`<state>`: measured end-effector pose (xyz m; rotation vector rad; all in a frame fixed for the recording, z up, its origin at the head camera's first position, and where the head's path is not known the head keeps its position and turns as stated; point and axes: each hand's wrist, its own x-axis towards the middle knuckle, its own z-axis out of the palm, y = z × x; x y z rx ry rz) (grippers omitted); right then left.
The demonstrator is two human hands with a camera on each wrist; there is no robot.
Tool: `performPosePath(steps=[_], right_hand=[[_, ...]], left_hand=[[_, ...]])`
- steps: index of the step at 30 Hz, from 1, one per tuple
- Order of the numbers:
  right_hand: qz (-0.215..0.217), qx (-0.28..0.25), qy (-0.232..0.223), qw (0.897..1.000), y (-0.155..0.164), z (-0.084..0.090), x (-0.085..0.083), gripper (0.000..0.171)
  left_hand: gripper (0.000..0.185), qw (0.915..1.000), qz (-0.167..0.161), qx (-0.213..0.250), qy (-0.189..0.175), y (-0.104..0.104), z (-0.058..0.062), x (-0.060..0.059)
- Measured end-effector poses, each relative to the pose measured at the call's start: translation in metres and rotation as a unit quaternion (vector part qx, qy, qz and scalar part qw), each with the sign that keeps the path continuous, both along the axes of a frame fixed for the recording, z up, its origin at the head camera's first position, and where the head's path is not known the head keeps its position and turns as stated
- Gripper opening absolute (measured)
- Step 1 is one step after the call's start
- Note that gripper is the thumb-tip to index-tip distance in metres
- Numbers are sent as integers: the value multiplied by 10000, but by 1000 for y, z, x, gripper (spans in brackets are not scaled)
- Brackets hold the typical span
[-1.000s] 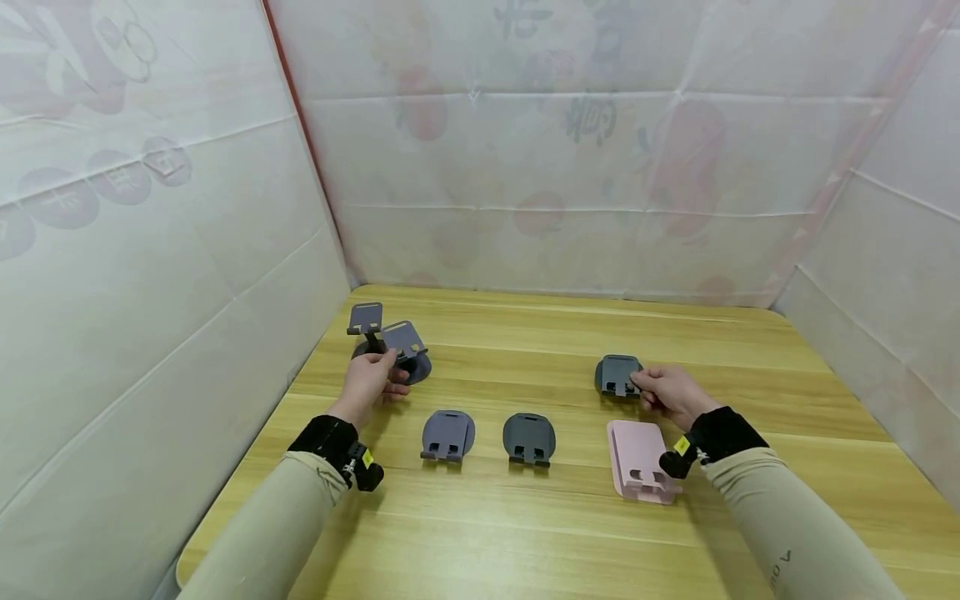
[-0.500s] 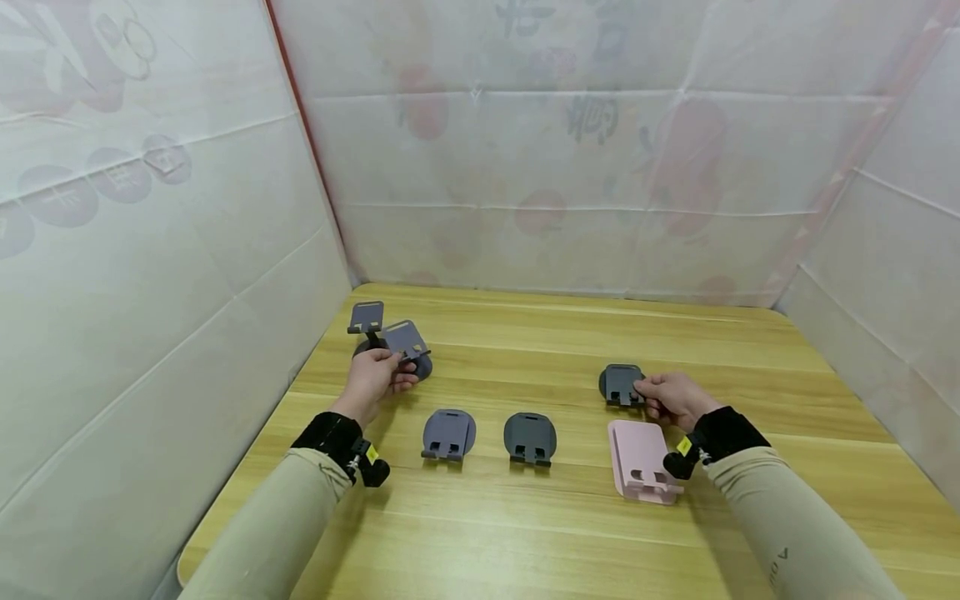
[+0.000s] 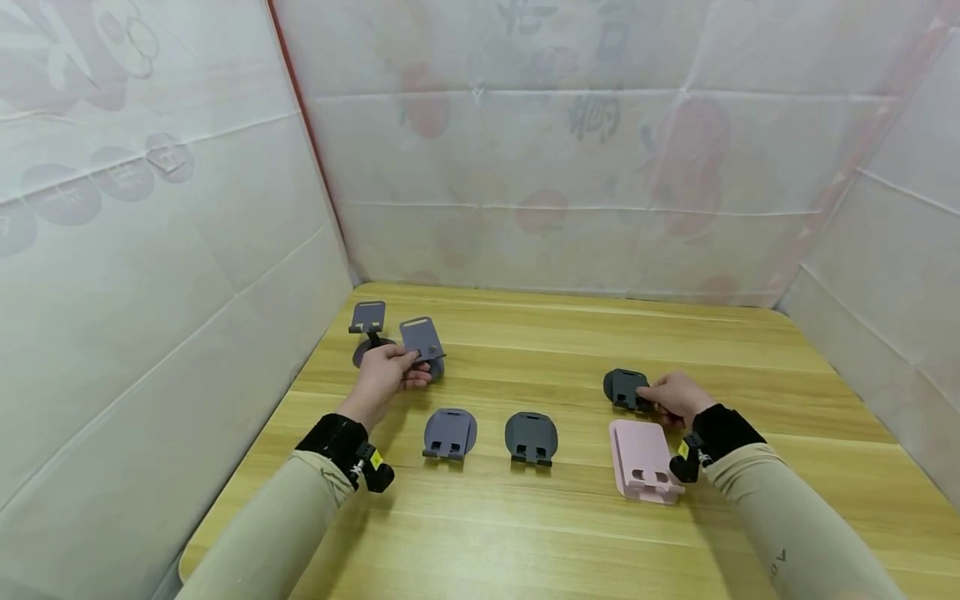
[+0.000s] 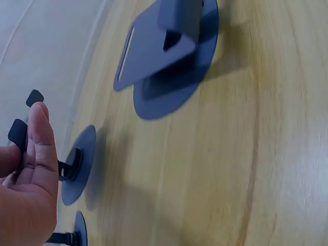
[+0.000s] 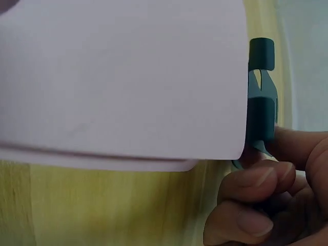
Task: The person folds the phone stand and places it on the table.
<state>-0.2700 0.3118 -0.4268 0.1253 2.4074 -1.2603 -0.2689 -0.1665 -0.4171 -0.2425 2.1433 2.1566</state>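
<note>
At the back left, my left hand (image 3: 384, 377) pinches the lower edge of a purple-grey phone stand (image 3: 422, 335), whose plate is raised over its round base. In the left wrist view, thumb and fingers close on one of its dark hooks (image 4: 18, 134). Another raised purple-grey phone stand (image 3: 368, 317) stands just behind that hand. On the right, my right hand (image 3: 675, 396) grips the right side of a folded dark green-grey phone stand (image 3: 627, 389). The right wrist view shows its hooks (image 5: 261, 120) beside the thumb, partly behind the pink phone stand (image 5: 123, 77).
Folded flat in the front middle of the wooden table (image 3: 480, 533) lie a purple-grey phone stand (image 3: 449, 432) and a dark green-grey one (image 3: 531, 437). The pink stand lies right in front of my right hand. White sheeting (image 3: 562, 183) walls the table's back and sides.
My left hand has shifted right with its purple-grey phone stand, away from the one behind. My right hand has drawn the dark phone stand nearer and slightly right, turning it a little.
</note>
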Motion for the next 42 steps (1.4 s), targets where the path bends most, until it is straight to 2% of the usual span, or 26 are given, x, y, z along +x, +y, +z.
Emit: performPosePath(steps=[9,14,18,19,22,25,31,35,42], right_hand=[[95,92,249,9996,-4,10,-1,51],[119,12,685,9976,-9,19,-4,44],[95,19,939,9955,-20,27,-2,27],[71,-4,971,9953,-24,29,-2,28],[58,-158,985,9950,-36,37,-1,44],[99,-317,1002,9944,-49,44,-2,51],[446,-554,1234,9898,-75,53,-1,50],[829,-689,1392,9844,-95,61,3,50],[1352,-1015,1562,9731,-122,73,11,51]], left_hand=[[18,9986,-321,149,384,23,11,3],[12,9972,-509,210,501,35,17,6],[11,9955,-726,162,581,45,19,8],[10,9951,-766,138,610,47,20,9],[10,9936,-880,33,704,54,21,11],[11,9917,-1006,-99,795,60,21,13],[8,9853,-1244,-519,1047,72,21,18],[7,9801,-1353,-775,1226,78,23,22],[5,9666,-1579,-1070,1714,90,21,27]])
